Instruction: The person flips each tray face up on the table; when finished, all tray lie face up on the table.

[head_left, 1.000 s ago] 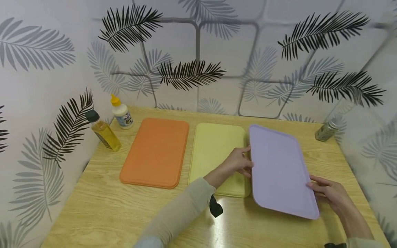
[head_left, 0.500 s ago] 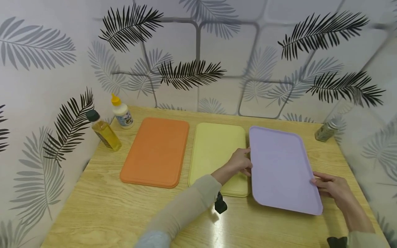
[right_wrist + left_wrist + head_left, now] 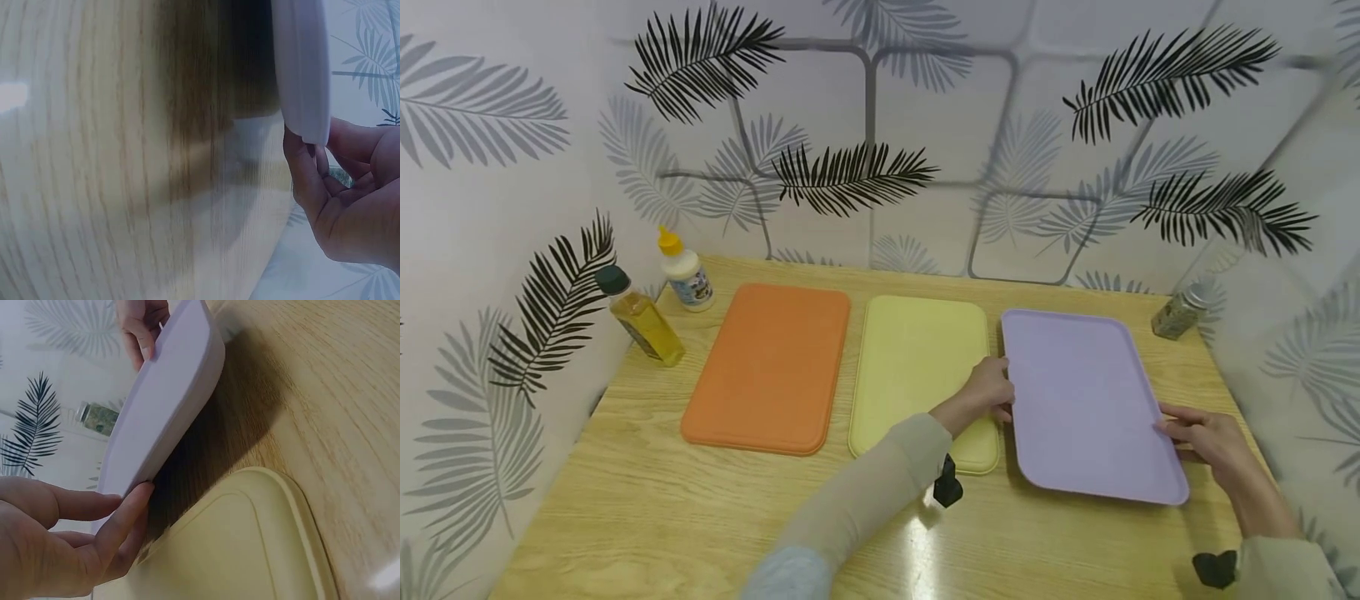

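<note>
While the left sleeve [image 3: 868,487] hides part of the yellow tray [image 3: 917,358], the left hand [image 3: 985,390] and the right hand [image 3: 1213,442], partly hidden, pinch opposite edges of the lilac tray [image 3: 1088,404]. Smooth and round-cornered, it is held above the table [image 3: 625,517]. Farther, the jar [image 3: 1178,315] looks unclear.

Smooth, matt plastic is suggested by the purple tray [image 3: 1090,400], the yellow tray [image 3: 917,358] and the orange tray [image 3: 767,367]. A glossy, light-reflecting wood grain is shown by the surface [image 3: 700,517]; matt cloth is seen in the sleeves [image 3: 865,483].
</note>
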A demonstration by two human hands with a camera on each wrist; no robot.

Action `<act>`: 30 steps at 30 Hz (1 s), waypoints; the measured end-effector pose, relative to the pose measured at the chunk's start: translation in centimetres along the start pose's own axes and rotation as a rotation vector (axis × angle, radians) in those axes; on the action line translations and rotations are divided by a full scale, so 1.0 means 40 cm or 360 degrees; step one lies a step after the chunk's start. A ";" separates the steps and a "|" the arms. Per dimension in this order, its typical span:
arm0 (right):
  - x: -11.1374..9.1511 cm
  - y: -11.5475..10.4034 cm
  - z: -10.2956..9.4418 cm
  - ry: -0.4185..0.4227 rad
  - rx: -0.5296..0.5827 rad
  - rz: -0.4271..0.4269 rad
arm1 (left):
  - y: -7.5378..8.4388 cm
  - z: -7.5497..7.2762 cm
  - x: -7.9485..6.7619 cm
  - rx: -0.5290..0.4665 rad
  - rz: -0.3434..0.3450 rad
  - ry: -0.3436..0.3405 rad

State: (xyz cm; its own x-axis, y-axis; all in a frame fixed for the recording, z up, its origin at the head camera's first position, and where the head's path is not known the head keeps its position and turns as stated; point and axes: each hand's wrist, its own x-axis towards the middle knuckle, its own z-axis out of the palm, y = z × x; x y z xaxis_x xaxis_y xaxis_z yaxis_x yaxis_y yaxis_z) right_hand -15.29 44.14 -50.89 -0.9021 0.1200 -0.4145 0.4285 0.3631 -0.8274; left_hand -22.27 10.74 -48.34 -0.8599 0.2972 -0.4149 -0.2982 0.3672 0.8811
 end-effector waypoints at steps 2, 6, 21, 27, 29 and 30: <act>0.002 -0.004 -0.004 0.0026 -0.0030 0.0007 | 0.004 0.009 0.010 0.0047 -0.0001 0.0021; 0.002 -0.020 -0.011 0.0041 -0.0113 -0.0010 | 0.008 0.025 0.024 0.0022 -0.0001 0.0055; 0.013 -0.042 -0.022 0.0023 -0.0264 -0.0008 | 0.029 0.054 0.076 0.0136 -0.0054 0.0096; 0.028 -0.049 -0.029 0.0038 -0.0344 -0.0027 | 0.022 0.069 0.106 0.0389 0.0056 0.0109; 0.034 -0.049 -0.027 0.0029 -0.0358 -0.0030 | 0.007 0.077 0.125 0.0423 0.0097 0.0133; 0.036 -0.049 -0.025 0.0023 -0.0364 -0.0027 | 0.003 0.080 0.130 0.0423 0.0078 0.0136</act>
State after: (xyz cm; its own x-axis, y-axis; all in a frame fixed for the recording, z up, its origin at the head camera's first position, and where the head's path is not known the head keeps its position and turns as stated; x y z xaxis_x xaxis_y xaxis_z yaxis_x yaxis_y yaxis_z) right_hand -17.50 44.54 -49.49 -0.9104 0.1245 -0.3946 0.3920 0.5649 -0.7261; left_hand -25.45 15.15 -51.12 -0.9059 0.2492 -0.3424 -0.1457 0.5757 0.8046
